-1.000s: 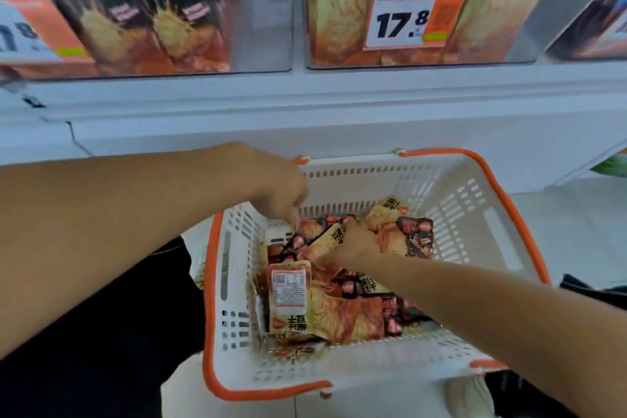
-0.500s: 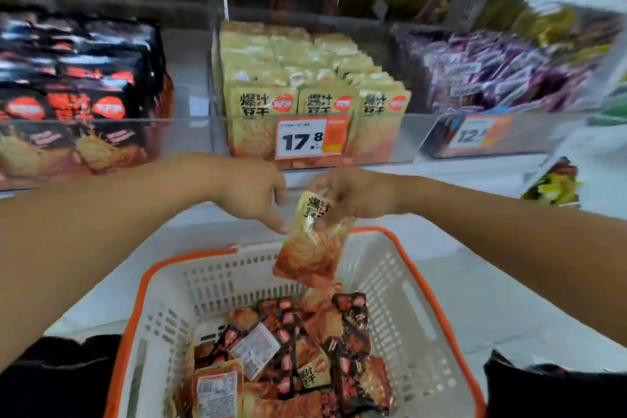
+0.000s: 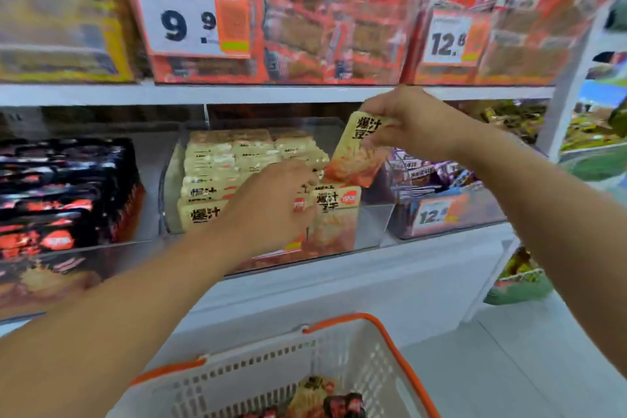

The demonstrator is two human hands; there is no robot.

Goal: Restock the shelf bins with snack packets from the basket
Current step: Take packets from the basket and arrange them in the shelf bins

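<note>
My right hand (image 3: 412, 124) pinches a yellow-and-orange snack packet (image 3: 356, 154) by its top, holding it tilted above the right side of the clear middle bin (image 3: 375, 224). That bin holds rows of the same yellow packets (image 3: 234, 159). My left hand (image 3: 271, 205) reaches into the bin's front with curled fingers among the upright front packets (image 3: 336, 210); what its fingertips do is hidden. The white basket with an orange rim (image 3: 356, 356) sits at the bottom of the view, with a few packets (image 3: 325, 397) showing inside.
A bin of black packets (image 3: 61, 193) stands to the left and a bin of purple packets (image 3: 437, 180) to the right. The shelf above carries red packets (image 3: 305, 27) behind price tags. A white shelf upright (image 3: 570, 85) rises at the right.
Both hands rose from above the basket to the middle bin. The right hand carried the yellow packet up and right; the left hand moved into the bin's front. The view tilted upward.
</note>
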